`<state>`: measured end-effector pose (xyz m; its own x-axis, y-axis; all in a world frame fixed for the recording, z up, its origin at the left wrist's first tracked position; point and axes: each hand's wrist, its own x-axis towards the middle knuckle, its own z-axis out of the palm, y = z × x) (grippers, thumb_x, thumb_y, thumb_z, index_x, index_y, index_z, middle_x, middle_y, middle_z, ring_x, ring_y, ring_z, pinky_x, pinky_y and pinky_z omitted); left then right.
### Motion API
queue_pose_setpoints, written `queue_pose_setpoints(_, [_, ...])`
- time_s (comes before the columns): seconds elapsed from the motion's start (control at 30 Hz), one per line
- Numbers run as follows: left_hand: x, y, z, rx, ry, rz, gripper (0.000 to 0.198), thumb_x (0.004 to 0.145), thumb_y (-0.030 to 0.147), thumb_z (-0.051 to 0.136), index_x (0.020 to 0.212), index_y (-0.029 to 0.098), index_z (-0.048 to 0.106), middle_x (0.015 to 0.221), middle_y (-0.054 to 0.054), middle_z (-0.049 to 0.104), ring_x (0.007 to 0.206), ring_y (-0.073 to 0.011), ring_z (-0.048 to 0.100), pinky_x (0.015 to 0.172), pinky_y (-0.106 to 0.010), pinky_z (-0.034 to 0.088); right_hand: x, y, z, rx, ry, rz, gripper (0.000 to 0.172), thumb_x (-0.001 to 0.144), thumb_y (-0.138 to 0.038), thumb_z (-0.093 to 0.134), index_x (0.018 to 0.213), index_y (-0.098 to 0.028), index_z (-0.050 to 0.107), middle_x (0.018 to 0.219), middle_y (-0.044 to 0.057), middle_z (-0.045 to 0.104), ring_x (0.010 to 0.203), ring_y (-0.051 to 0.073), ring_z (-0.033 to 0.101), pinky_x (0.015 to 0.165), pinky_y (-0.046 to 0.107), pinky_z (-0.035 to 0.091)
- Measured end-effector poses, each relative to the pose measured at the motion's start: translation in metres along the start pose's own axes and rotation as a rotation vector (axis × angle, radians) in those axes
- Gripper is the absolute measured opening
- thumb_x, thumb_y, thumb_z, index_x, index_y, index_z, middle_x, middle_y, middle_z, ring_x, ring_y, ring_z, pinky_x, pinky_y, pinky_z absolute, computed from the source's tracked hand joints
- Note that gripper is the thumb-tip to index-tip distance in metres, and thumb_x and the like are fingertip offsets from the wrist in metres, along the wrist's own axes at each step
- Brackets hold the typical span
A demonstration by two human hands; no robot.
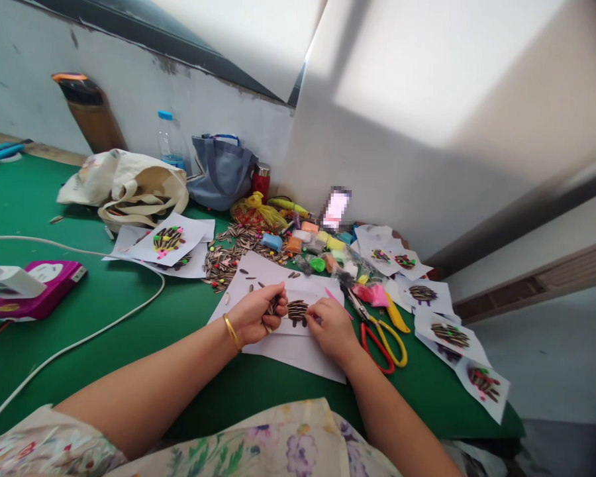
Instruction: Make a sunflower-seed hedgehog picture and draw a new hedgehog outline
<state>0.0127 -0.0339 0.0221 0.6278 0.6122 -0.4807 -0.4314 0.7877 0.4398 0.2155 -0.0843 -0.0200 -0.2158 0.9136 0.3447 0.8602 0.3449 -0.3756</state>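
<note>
1. On the green surface (179,311), a white sheet (298,348) carries the seed picture (298,310), a small paper with a dark striped patch of sunflower seeds.
2. The left hand (255,317) lies just left of the seed picture. Its fingers are curled in, pinching a few loose seeds (274,306).
3. The right hand (332,326) lies just right of the seed picture. Its fingers are pressed together, with the tips touching the picture's right edge. Whether they hold a seed cannot be told.
4. Beyond the seed picture and to its left, a seed pile (228,255) spreads out.
5. Beyond it to the right lie coloured clay blocks (302,242).
6. Right of the seed picture lie the yellow scissors (390,338), touching the red scissors (375,344).
7. Farther right, finished pictures (449,334) lie in a row.
</note>
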Motion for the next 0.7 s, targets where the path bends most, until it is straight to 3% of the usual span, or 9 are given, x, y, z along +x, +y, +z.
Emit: queue_pose_setpoints(0.7, [-0.0001, 0.001, -0.0016, -0.012, 0.005, 0.009, 0.023, 0.089, 0.025, 0.058, 0.071, 0.014, 0.049, 0.068, 0.002, 0.044, 0.047, -0.0031, 0.044, 0.029, -0.008, 0.021, -0.0049, 0.0047, -0.004, 0.07, -0.003, 0.05, 0.006, 0.084, -0.021, 0.064, 0.082, -0.022, 0.069, 0.082, 0.003, 0.065, 0.084, 0.02, 0.059, 0.078, 0.033, 0.046])
